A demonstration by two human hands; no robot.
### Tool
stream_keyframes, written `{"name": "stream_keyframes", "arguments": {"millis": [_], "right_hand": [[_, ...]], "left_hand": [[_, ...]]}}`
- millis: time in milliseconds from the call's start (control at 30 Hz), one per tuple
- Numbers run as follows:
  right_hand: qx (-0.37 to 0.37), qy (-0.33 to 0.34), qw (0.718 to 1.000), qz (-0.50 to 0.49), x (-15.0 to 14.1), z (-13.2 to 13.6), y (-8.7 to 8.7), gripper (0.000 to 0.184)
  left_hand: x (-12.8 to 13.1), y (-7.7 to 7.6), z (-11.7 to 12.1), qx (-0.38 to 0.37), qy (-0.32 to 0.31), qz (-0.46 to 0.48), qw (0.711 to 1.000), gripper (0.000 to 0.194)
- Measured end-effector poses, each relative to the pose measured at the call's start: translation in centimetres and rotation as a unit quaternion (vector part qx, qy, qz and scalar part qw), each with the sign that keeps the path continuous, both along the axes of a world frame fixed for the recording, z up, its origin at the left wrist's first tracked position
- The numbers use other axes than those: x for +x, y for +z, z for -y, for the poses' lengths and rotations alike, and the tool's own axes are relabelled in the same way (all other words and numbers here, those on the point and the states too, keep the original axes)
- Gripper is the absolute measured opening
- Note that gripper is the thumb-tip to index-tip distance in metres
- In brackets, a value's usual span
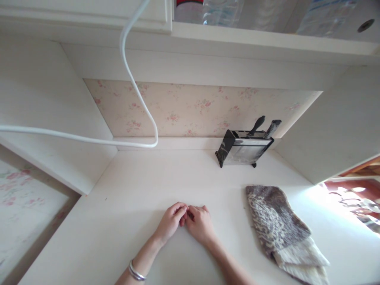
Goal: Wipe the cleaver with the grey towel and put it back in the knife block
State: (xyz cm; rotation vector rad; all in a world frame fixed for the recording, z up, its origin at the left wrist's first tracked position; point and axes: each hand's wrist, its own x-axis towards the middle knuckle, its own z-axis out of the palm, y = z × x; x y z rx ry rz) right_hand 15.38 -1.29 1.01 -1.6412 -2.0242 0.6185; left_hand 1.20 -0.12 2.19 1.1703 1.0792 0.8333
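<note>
On the white countertop (139,178), my left hand (171,217) and my right hand (201,222) rest together, fingertips touching. Both are closed with the fingers curled in, and nothing shows in them. A silver bangle (136,271) circles my left wrist. To the right of my hands lies a folded grey-brown patterned cloth (276,217), with a whitish cloth (305,257) at its near end. Farther back stands a black-and-clear knife block (246,148), holding a black-handled tool (257,125) and a second, flat-handled one (272,128).
A white cable (139,93) hangs across the left, close to the camera. White side panels (335,122) bound the counter, and a cabinet shelf (267,45) with clear plastic items overhangs the back. Floral wallpaper (184,107) covers the rear wall. Bright, shiny objects (353,202) show beyond the right edge.
</note>
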Motion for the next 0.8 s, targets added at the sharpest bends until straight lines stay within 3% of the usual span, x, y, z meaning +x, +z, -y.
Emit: {"name": "stream_keyframes", "arguments": {"millis": [800], "right_hand": [[-0.001, 0.003, 1.000, 0.015, 0.03, -0.02, -0.18, 0.016]], "left_hand": [[0.02, 0.18, -0.17, -0.001, -0.002, 0.001, 1.000, 0.029]]}}
